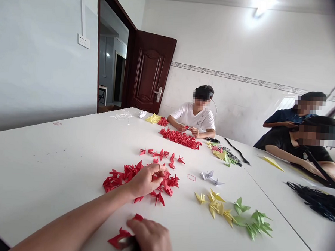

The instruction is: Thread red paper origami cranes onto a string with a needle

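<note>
The left hand [146,180] is over a pile of red paper birds [130,171], with its fingers curled in; I cannot tell if it has a bird. Nearer than that is the right hand [154,239]. It is blurry, with a dark thing [133,246] by its fingers, and I cannot tell if it grips it. A red bird [119,238] lies just left of the right hand. Yellow birds [214,207] and green birds [253,223] sit right of both hands on the white table [54,194].
</note>
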{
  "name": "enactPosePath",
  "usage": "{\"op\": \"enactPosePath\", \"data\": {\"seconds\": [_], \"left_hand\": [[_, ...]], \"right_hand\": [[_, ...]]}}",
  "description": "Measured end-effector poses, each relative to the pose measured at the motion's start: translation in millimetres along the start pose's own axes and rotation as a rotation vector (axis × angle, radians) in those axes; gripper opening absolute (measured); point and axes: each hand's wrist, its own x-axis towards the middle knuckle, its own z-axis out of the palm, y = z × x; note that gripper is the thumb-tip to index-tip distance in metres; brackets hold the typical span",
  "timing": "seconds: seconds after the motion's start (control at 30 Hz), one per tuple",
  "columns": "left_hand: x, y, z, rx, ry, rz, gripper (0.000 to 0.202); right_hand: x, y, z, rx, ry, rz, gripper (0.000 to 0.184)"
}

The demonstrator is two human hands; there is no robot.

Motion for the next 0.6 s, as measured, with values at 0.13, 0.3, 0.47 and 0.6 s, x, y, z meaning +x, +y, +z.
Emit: {"op": "enactPosePath", "data": {"seconds": [0.13,0.3,0.47,0.6], "left_hand": [[-1.0,7.4,0.2,-0.072,0.017,-0.072,0.022],[-2.9,13.6,3.5,-0.080,-0.016,-0.069,0.023],[-4.2,11.3,9.3,-0.062,-0.032,-0.034,0.024],[-5.4,9.8,12.2,-0.043,-0.045,-0.008,0.021]], "right_hand": [[17.6,27.1,-45.6,0.040,-0.025,0.338,0.028],[23.9,63.0,-61.1,-0.139,0.056,0.387,0.026],[18.9,70.8,-54.3,-0.223,0.042,0.334,0.029],[18.3,72.6,-53.5,-0.230,0.048,0.323,0.029]]}}
